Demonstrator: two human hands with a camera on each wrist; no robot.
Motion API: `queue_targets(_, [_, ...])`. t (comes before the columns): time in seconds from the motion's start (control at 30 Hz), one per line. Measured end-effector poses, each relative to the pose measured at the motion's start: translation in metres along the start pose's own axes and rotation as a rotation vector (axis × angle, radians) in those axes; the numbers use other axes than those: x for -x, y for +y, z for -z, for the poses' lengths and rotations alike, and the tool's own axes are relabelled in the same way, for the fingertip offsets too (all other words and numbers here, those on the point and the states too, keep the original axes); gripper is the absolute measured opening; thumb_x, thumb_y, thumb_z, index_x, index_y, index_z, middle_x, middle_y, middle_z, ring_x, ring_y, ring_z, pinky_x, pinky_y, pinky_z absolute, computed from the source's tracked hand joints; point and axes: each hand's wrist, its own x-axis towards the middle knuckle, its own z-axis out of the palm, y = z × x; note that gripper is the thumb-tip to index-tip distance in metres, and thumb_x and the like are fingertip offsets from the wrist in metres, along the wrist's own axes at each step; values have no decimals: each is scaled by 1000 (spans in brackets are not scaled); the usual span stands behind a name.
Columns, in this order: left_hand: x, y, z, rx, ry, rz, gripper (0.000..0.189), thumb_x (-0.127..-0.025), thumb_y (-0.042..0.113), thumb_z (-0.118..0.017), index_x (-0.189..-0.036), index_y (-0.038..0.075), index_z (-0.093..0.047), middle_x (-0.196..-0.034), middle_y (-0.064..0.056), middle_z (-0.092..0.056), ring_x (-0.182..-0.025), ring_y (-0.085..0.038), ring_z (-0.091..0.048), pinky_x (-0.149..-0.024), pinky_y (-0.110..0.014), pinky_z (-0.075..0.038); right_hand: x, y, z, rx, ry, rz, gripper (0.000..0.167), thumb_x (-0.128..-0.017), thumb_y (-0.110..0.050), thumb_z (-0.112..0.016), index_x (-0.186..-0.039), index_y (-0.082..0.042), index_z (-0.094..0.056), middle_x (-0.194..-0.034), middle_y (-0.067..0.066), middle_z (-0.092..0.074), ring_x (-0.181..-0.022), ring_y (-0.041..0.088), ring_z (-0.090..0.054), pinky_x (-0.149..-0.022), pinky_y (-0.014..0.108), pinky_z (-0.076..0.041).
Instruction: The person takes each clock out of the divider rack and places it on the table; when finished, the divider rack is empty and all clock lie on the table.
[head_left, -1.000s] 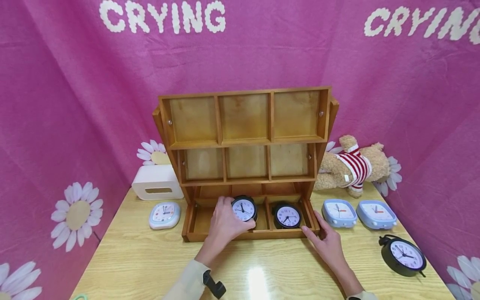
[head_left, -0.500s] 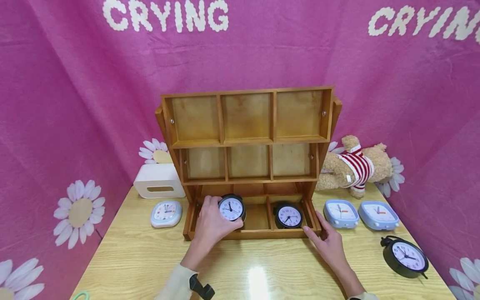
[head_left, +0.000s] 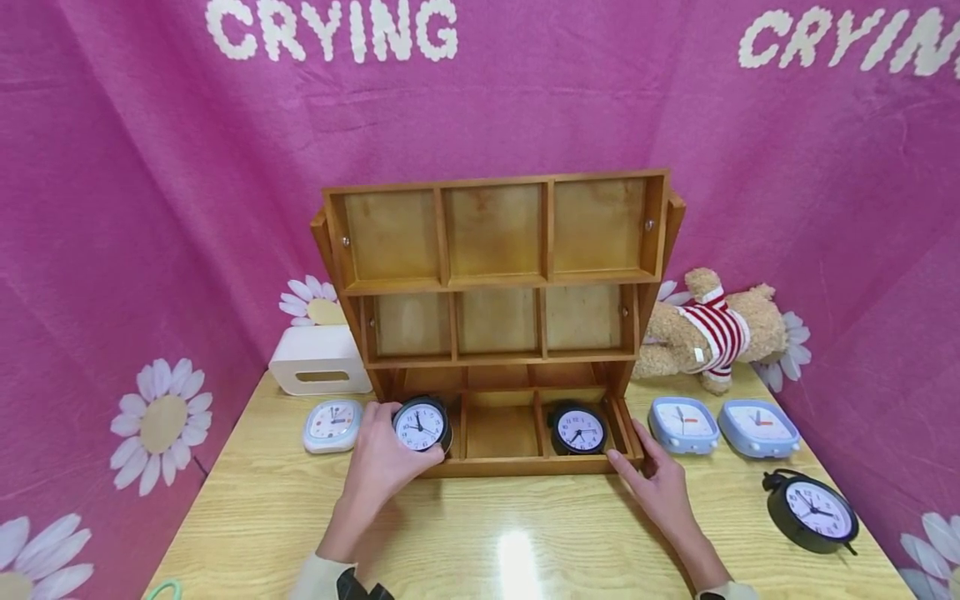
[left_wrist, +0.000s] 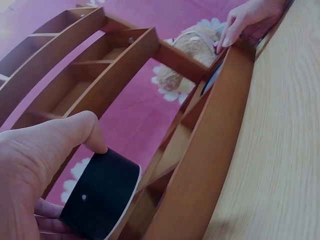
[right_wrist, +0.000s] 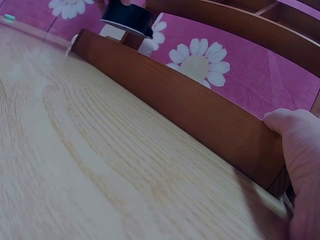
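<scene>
My left hand (head_left: 377, 457) holds a round black alarm clock (head_left: 420, 426) with a white dial over the bottom row's left compartment. In the left wrist view the clock's black side (left_wrist: 102, 192) shows between thumb and fingers, above the tray's front board (left_wrist: 215, 145). A similar black clock (head_left: 578, 430) leans in the bottom right compartment; the middle one holds nothing. My right hand (head_left: 658, 490) grips the lower right corner of the tiered wooden shelf (head_left: 495, 284), its thumb on the front board and fingers along the side. Those fingertips are mostly hidden in the right wrist view.
On the right lie two blue clocks, one near the shelf (head_left: 683, 425) and one farther out (head_left: 759, 427), plus another black alarm clock (head_left: 813, 511). A teddy bear (head_left: 712, 333) lies behind. At left are a white tissue box (head_left: 321, 360) and a white-blue clock (head_left: 332, 425).
My left hand has carried the black clock leftward from the bottom middle compartment to over the left one. My right hand has stayed at the shelf's corner.
</scene>
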Motion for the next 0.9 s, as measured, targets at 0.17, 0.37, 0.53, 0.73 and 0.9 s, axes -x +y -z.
queue_targets(0.17, [-2,-13,22,-16,-4,-18,81,-61,39,-92,-124,-2,-61,-117,-14,-58,-104,-32,-60,-86,-47,-56,0,3,0,1,0,-4,68,-95,-12,-78,-155,1,-47,-139,32,-60,-111,7,-65,-85,8,-52])
queue_targets(0.37, [-7,-26,49,-18,-5,-14,76,-64,36,-92,-122,-3,-62,-120,-17,-60,-110,-35,-58,-89,-51,-54,0,3,2,1,4,1,68,-94,-12,-79,-155,-2,-48,-137,32,-62,-109,2,-64,-85,7,-51])
queue_targets(0.53, [-12,-38,71,-29,12,7,72,-67,35,-91,-122,-4,-64,-121,-20,-60,-113,-37,-57,-92,-53,-51,0,3,2,-10,-3,2,68,-95,-12,-78,-155,-3,-48,-139,32,-60,-113,3,-63,-87,7,-50])
queue_targets(0.73, [-20,-55,96,-62,0,49,73,-70,36,-90,-124,-6,-63,-120,-24,-62,-111,-38,-57,-89,-52,-50,0,3,1,-21,-2,2,69,-95,-11,-78,-155,0,-47,-141,33,-58,-113,-3,-60,-89,7,-50])
queue_targets(0.9, [-30,-77,115,-96,33,91,73,-71,38,-90,-122,-8,-66,-115,-26,-65,-105,-40,-60,-84,-51,-51,-1,3,0,-6,1,3,68,-95,-11,-78,-155,-1,-48,-140,32,-59,-111,2,-63,-86,7,-51])
